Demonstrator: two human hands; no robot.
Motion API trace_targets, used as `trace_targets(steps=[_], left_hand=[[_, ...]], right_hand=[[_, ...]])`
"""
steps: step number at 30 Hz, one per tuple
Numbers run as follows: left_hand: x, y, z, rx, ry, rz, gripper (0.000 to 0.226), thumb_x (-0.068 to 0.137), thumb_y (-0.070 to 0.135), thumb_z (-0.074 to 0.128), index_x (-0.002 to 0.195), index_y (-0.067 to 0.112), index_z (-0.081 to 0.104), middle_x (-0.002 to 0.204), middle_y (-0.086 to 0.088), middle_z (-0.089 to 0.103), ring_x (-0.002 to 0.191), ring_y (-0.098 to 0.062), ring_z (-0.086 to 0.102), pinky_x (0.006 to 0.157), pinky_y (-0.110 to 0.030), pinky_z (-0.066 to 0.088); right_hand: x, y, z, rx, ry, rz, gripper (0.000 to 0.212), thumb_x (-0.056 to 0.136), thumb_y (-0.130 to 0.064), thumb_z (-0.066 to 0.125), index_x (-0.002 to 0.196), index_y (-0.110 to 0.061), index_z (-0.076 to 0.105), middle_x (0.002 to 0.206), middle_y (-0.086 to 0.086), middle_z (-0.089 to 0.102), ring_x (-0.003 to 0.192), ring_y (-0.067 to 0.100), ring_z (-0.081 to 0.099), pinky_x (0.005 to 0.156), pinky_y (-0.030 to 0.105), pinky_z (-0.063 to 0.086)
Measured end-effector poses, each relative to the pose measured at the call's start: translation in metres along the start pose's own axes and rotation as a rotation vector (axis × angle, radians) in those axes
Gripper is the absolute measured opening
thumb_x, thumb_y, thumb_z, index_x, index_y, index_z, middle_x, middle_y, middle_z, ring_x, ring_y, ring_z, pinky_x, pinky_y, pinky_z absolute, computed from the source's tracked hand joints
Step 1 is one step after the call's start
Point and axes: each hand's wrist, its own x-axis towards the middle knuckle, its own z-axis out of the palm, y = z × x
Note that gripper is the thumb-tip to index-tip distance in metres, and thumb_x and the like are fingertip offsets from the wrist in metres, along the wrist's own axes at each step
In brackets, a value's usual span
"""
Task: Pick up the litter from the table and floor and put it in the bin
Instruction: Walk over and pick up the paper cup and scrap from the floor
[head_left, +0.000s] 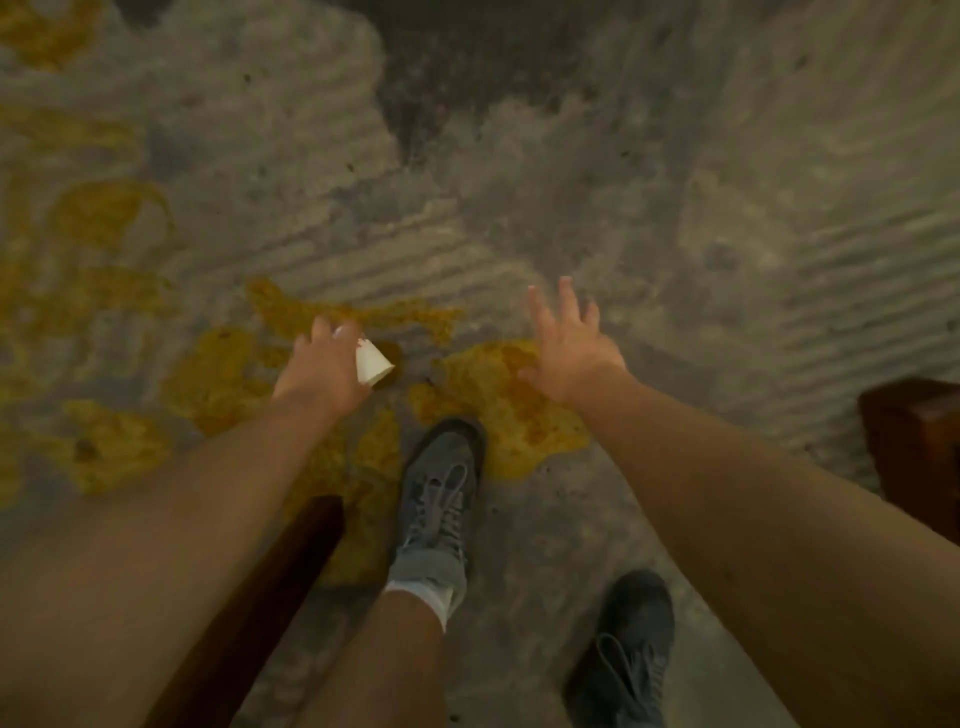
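I look straight down at a rough concrete floor (597, 171) blotched with yellow stains. My left hand (319, 371) reaches down over the floor, fingers closed around a small white paper cup (371, 365) that tilts with its base pointing right. My right hand (569, 345) hovers to the right of it, palm down, fingers spread, holding nothing. No bin is in view.
My two feet in grey laced shoes stand below the hands, one (441, 493) forward and one (623, 654) back right. A dark brown wooden piece (919, 447) sits at the right edge, and a dark wooden leg (291, 566) passes under my left arm.
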Motion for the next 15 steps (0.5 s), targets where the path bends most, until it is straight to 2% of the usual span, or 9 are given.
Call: trace_targets(steps=[3, 6, 8, 10, 13, 15], left_hand=[[0.010, -0.009, 0.004, -0.064, 0.094, 0.044, 0.058, 0.085, 0.029, 0.071, 0.138, 0.019, 0.051, 0.138, -0.017, 0.040, 0.115, -0.046, 0.052, 0.096, -0.054, 0.048], [0.015, -0.006, -0.006, -0.128, 0.180, 0.128, 0.041, 0.092, 0.017, 0.058, 0.132, 0.012, 0.059, 0.140, -0.020, 0.043, 0.105, -0.048, 0.060, 0.093, -0.050, 0.049], [0.021, -0.001, -0.016, -0.137, 0.216, 0.142, 0.035, 0.094, 0.012, 0.050, 0.126, 0.007, 0.064, 0.131, -0.023, 0.052, 0.103, -0.048, 0.061, 0.089, -0.048, 0.050], [0.026, 0.005, -0.028, -0.141, 0.231, 0.143, 0.036, 0.096, 0.014, 0.046, 0.127, 0.010, 0.064, 0.125, -0.023, 0.059, 0.104, -0.044, 0.062, 0.085, -0.045, 0.050], [0.030, 0.017, -0.046, -0.176, 0.199, 0.153, 0.038, 0.097, 0.018, 0.046, 0.130, 0.016, 0.064, 0.124, -0.020, 0.064, 0.105, -0.038, 0.062, 0.079, -0.041, 0.050], [0.026, 0.023, -0.062, -0.212, 0.166, 0.173, 0.036, 0.095, 0.018, 0.048, 0.127, 0.017, 0.066, 0.118, -0.018, 0.068, 0.096, -0.033, 0.063, 0.070, -0.036, 0.046]], right_hand=[[0.033, 0.000, 0.013, -0.067, 0.017, 0.022, 0.116, 0.084, -0.054, 0.070, 0.154, -0.033, -0.019, 0.163, 0.007, -0.028, 0.149, 0.046, -0.009, 0.113, 0.064, 0.026], [0.046, 0.006, 0.026, -0.096, -0.020, 0.027, 0.109, 0.088, -0.056, 0.063, 0.154, -0.031, -0.019, 0.163, 0.007, -0.028, 0.149, 0.047, -0.011, 0.115, 0.063, 0.025], [0.047, 0.008, 0.034, -0.117, -0.017, 0.030, 0.102, 0.095, -0.044, 0.059, 0.153, -0.030, -0.023, 0.162, 0.008, -0.030, 0.148, 0.049, -0.012, 0.114, 0.059, 0.031], [0.046, 0.010, 0.040, -0.153, 0.023, 0.033, 0.097, 0.099, -0.024, 0.054, 0.151, -0.029, -0.029, 0.161, 0.010, -0.032, 0.148, 0.050, -0.013, 0.110, 0.054, 0.039], [0.046, 0.011, 0.040, -0.162, 0.032, 0.042, 0.100, 0.099, -0.024, 0.056, 0.151, -0.031, -0.029, 0.162, 0.006, -0.031, 0.148, 0.048, -0.013, 0.104, 0.051, 0.044], [0.046, 0.011, 0.034, -0.152, -0.002, 0.062, 0.103, 0.096, -0.017, 0.058, 0.151, -0.034, -0.027, 0.162, 0.003, -0.030, 0.149, 0.045, -0.013, 0.098, 0.050, 0.049]])
